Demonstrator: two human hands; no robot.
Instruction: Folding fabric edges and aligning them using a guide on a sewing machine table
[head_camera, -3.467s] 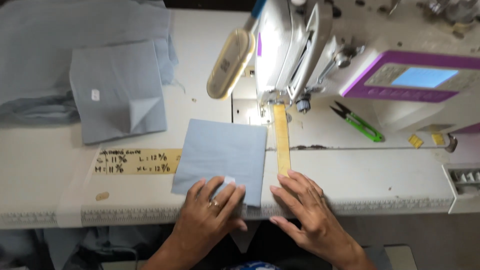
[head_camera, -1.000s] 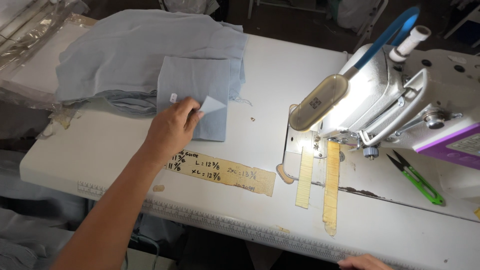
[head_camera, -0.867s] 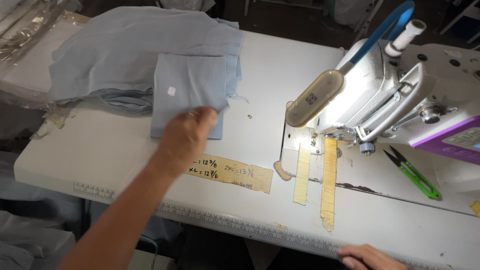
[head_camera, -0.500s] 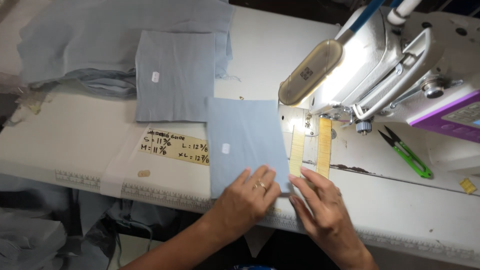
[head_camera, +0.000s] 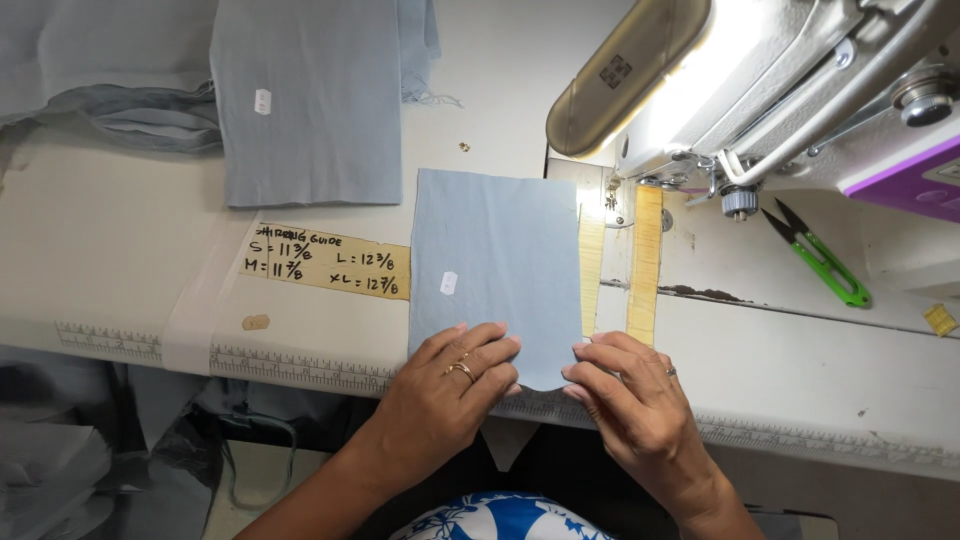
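A: While both hands press the panel (head_camera: 497, 262) at its near edge, what worries you?

B: Slip, mostly. Left hand (head_camera: 450, 385) lies flat, fingers spread and pointing to one o'clock, on the cloth's lower left corner. Right hand (head_camera: 632, 395) sits at the lower right corner, fingertips curled in toward nine o'clock, seemingly pinching or tucking the edge. Neither grips hard; I judge the cloth could skew if one hand pushes more than the other.

A: Where does the cloth lie?

B: Flat on the table (head_camera: 130, 250), its near end overhanging the front edge slightly. A small white tag shows near its middle. Its right side touches the yellow strips (head_camera: 645, 262) at three o'clock, just below the needle area of the machine (head_camera: 800, 90).

A: Anything else at risk?

B: Fingers, if they travel to twelve o'clock under the needle. Also the snips (head_camera: 818, 258), farther out at three o'clock, are well apart, so no snag there. At ten o'clock a second panel (head_camera: 310, 100) rests on a fabric pile; at nine o'clock a taped paper guide (head_camera: 330, 262) lies partly under the cloth and could catch its edge.
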